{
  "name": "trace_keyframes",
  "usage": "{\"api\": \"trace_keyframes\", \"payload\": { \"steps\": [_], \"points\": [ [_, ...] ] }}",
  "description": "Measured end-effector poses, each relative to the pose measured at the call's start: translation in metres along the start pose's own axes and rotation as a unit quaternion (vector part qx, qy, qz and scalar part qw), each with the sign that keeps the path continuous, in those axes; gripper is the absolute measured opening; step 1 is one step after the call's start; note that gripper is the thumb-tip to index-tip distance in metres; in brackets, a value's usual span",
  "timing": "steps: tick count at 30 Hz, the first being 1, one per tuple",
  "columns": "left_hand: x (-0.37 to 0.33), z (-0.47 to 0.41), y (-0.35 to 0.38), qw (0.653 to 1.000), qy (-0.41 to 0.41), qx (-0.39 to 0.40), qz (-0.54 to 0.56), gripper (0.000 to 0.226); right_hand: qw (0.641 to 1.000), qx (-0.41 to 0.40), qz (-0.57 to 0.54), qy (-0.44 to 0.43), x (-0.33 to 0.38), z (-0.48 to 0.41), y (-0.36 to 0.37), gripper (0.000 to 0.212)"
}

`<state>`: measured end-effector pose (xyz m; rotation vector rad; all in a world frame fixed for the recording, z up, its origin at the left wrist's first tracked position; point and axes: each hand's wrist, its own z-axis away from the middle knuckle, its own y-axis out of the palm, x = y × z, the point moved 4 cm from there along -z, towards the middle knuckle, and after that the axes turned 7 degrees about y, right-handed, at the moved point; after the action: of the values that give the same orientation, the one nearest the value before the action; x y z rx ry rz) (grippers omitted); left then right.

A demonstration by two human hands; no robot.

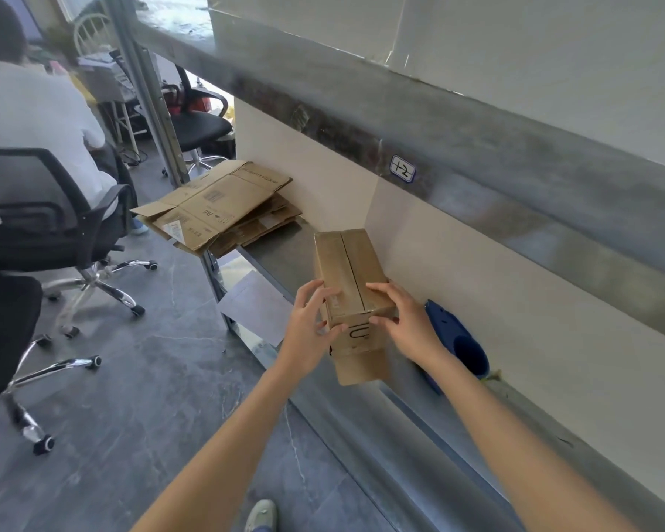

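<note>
Bare forearms (223,435), ungloved left hand (308,332), ungloved right hand (409,326); pale grey-green shoe (261,513), rounded toe

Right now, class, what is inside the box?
Nothing of its inside shows: the box has its top flaps closed, meeting at a seam. The left hand and right hand grip its near end. Contents are covered.

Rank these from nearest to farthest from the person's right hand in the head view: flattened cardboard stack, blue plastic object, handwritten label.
1. blue plastic object, on the shelf just right of the right hand.
2. handwritten label, on the grey rail above.
3. flattened cardboard stack, at the shelf's far left end.
</note>
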<state>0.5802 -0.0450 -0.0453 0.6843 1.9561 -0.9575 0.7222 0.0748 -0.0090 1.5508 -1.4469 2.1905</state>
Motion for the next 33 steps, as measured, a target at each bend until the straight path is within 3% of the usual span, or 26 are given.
{"api": "trace_keyframes", "payload": {
  "steps": [7, 15, 18, 22, 26, 33],
  "points": [
    [-0.001, -0.004, 0.002, 1.000, -0.004, -0.004, -0.025, 0.053, 0.999, -0.007, -0.028, 0.021, -0.013, -0.005, 0.002, 0.059],
    [-0.012, -0.003, -0.010, 0.983, 0.016, 0.066, -0.170, 0.062, 0.994, 0.030, 0.105, 0.009, -0.014, 0.002, -0.002, 0.067],
    [-0.013, 0.000, -0.018, 0.981, 0.024, 0.081, -0.177, 0.068, 0.998, 0.001, 0.058, 0.013, -0.014, 0.008, -0.013, 0.053],
    [-0.013, 0.003, -0.029, 0.977, 0.029, 0.084, -0.194, 0.068, 0.996, -0.036, 0.050, 0.065, -0.029, 0.020, -0.029, 0.080],
    [-0.011, 0.004, -0.033, 0.976, 0.035, 0.087, -0.198, 0.066, 0.995, -0.033, 0.050, 0.077, -0.038, 0.028, -0.036, 0.082],
    [-0.011, 0.000, -0.030, 0.978, 0.044, 0.088, -0.183, 0.063, 0.997, -0.039, 0.020, 0.064, -0.025, 0.033, -0.035, 0.067]
  ]
}}
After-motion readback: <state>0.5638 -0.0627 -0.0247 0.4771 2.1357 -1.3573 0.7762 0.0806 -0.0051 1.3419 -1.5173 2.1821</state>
